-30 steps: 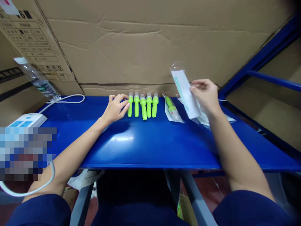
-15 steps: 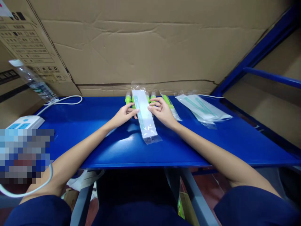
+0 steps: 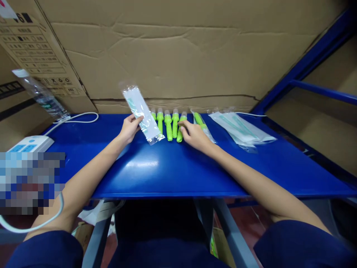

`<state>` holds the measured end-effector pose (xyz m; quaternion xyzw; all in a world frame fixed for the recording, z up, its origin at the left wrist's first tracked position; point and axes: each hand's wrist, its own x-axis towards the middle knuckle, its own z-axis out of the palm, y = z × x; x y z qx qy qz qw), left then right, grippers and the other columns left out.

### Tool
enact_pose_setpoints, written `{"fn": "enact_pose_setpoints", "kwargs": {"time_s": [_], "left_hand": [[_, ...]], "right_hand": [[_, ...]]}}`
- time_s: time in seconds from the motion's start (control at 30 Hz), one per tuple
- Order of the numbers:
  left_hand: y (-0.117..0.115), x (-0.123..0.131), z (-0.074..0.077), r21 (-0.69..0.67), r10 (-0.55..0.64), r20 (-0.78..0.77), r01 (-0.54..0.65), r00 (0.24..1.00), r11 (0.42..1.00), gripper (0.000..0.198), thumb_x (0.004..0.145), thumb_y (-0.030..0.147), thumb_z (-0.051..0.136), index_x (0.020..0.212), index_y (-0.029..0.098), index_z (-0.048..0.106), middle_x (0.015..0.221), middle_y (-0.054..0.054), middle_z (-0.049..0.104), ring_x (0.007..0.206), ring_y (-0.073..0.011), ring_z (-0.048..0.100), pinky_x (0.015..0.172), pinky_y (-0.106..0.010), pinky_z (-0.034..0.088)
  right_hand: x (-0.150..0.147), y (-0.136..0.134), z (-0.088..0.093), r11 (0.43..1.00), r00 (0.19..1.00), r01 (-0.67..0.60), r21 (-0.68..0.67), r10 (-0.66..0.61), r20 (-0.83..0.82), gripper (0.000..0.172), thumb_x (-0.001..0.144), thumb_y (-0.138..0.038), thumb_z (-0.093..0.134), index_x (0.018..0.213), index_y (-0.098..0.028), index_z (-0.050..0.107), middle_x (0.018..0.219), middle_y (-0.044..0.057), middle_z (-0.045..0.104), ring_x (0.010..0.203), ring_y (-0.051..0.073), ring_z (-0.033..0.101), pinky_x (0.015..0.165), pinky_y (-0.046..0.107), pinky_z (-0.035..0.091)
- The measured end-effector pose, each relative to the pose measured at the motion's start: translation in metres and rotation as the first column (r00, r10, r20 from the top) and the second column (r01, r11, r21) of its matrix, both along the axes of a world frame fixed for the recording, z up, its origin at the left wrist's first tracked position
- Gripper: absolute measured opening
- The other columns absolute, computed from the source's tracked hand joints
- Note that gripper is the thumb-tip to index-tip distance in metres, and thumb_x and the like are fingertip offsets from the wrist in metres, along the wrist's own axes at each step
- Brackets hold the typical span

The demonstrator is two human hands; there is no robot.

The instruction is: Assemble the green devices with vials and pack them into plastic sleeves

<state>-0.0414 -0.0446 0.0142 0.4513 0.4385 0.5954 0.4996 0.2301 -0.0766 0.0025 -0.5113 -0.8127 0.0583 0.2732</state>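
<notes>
My left hand pinches the edge of a clear plastic packet with a white and pale green insert, tilted above the table's left-centre. My right hand is at the rightmost of a row of several green tools with clear caps. Its thumb and fingers close around the upper part of that green tool; the fingertips partly hide the contact. Just right of this hand lies a bagged green tool. Farther right, more flat packets overlap on the table.
The blue table meets a cardboard wall at the back. At the left are a clear bottle, a white power strip and a white cable. A blue metal frame stands at the right.
My left hand has moved left with the packet, uncovering the green tools. My right hand has let go of the packet and now touches the rightmost loose green tool.
</notes>
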Motion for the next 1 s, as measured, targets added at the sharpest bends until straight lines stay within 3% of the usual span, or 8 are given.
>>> {"fn": "enact_pose_setpoints", "kwargs": {"time_s": [0.07,0.13,0.23,0.37,0.47,0.67,0.83,1.0], "left_hand": [[0.000,0.001,0.002,-0.050,0.022,0.055,-0.019,0.998,0.999,0.028,0.075,0.024,0.071,0.101,0.017,0.062,0.090,-0.003,0.071,0.082,-0.0172,0.069,0.090,-0.040,0.058],[0.000,0.002,0.004,-0.101,0.023,0.090,-0.014,0.996,0.995,0.026,0.076,0.019,0.067,0.101,0.019,0.060,0.084,0.000,0.069,0.075,-0.0157,0.068,0.090,-0.043,0.059],[-0.002,0.003,0.006,-0.127,-0.014,0.085,0.025,0.996,0.992,0.037,0.069,0.009,0.063,0.104,0.020,0.057,0.080,0.002,0.068,0.070,-0.0147,0.068,0.090,-0.046,0.059],[-0.001,0.001,0.002,-0.062,-0.048,0.020,0.049,0.999,0.997,0.066,0.060,0.002,0.072,0.120,0.021,0.052,0.085,0.001,0.072,0.083,-0.0190,0.072,0.096,-0.046,0.058],[0.000,-0.001,-0.002,-0.036,-0.051,-0.013,0.050,0.999,0.998,0.075,0.059,0.006,0.082,0.125,0.020,0.049,0.086,-0.002,0.074,0.088,-0.0226,0.074,0.096,-0.048,0.058],[-0.004,-0.003,0.000,-0.080,-0.177,-0.079,0.171,0.981,0.982,0.082,0.050,0.022,0.098,0.119,0.015,0.055,0.087,-0.006,0.077,0.080,-0.0224,0.075,0.089,-0.042,0.061],[-0.007,-0.005,0.005,-0.094,-0.293,-0.118,0.283,0.949,0.955,0.094,0.046,0.029,0.101,0.127,0.017,0.054,0.090,-0.005,0.078,0.077,-0.0198,0.075,0.080,-0.033,0.062],[-0.007,-0.007,0.008,-0.097,-0.357,-0.083,0.349,0.930,0.932,0.093,0.049,0.029,0.101,0.129,0.015,0.056,0.093,-0.007,0.079,0.076,-0.0199,0.076,0.076,-0.031,0.062]], "right_hand": [[0.003,0.001,0.003,0.998,0.999,0.011,0.070,-0.013,0.030,0.039,0.097,-0.014,0.039,0.127,-0.013,0.063,0.120,0.016,0.073,0.112,0.031,0.071,0.099,0.047,0.055],[0.007,0.004,0.002,0.994,0.994,0.002,0.113,-0.015,0.111,0.044,0.089,-0.008,0.040,0.128,-0.008,0.062,0.130,0.020,0.068,0.122,0.034,0.065,0.104,0.050,0.051],[0.011,0.006,0.001,0.996,0.965,-0.023,0.084,0.001,0.261,0.053,0.084,-0.006,0.043,0.136,-0.001,0.056,0.143,0.025,0.058,0.135,0.036,0.055,0.109,0.051,0.047],[0.008,-0.002,0.010,0.997,0.946,0.052,0.049,-0.065,0.318,0.054,0.087,-0.008,0.042,0.141,-0.002,0.051,0.124,0.022,0.070,0.113,0.036,0.068,0.097,0.050,0.051],[0.008,-0.005,0.016,0.994,0.946,0.064,0.090,-0.089,0.311,0.051,0.088,-0.005,0.040,0.137,-0.005,0.054,0.121,0.020,0.071,0.113,0.034,0.066,0.097,0.047,0.049],[0.020,0.006,0.004,0.994,0.879,-0.091,0.053,0.056,0.474,0.059,0.081,0.005,0.042,0.136,-0.009,0.057,0.142,0.018,0.059,0.132,0.032,0.052,0.103,0.046,0.041],[0.021,0.003,0.009,0.992,0.830,-0.119,0.048,0.072,0.552,0.045,0.085,-0.005,0.050,0.126,-0.016,0.066,0.122,0.017,0.064,0.115,0.034,0.054,0.093,0.045,0.041],[0.025,0.003,0.021,0.978,0.850,-0.208,0.012,0.174,0.498,0.031,0.085,-0.009,0.058,0.112,-0.019,0.069,0.111,0.011,0.070,0.110,0.030,0.058,0.091,0.042,0.042]]}}
